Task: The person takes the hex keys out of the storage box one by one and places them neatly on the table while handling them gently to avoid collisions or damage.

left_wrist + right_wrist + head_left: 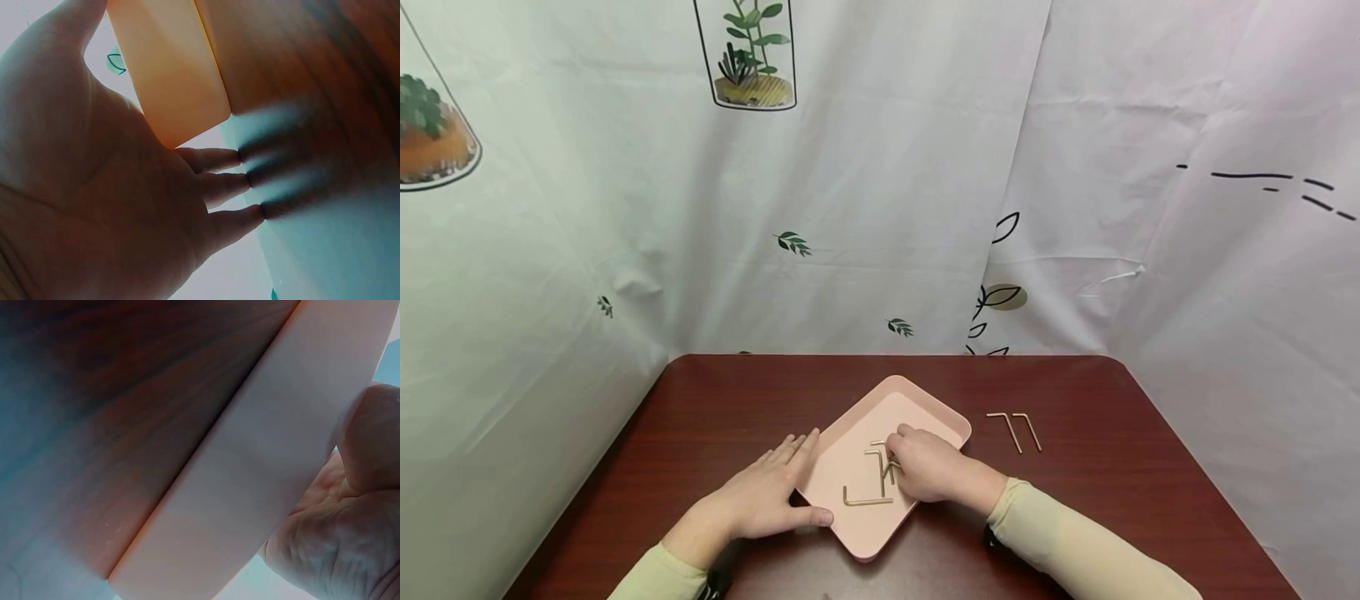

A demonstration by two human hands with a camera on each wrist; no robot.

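A pink rectangular tray [850,527] sits slantwise on the table, with several brass-coloured L-shaped hex keys [867,502] inside. My left hand [765,493] lies against the tray's left corner, fingers spread along its outer wall and thumb at the near rim. Its fingertips touch the tabletop in the left wrist view. Reaching over the right wall, my right hand [928,467] has its fingers curled and pinches a hex key [892,464] beside the others. The fingertips themselves are hidden behind the hand. In the right wrist view, the tray wall [250,462] covers the tray's contents.
Two more hex keys [1009,432] lie side by side on the dark red wooden table [737,400], right of the tray. White patterned cloth [865,183] hangs behind the table and along both sides.
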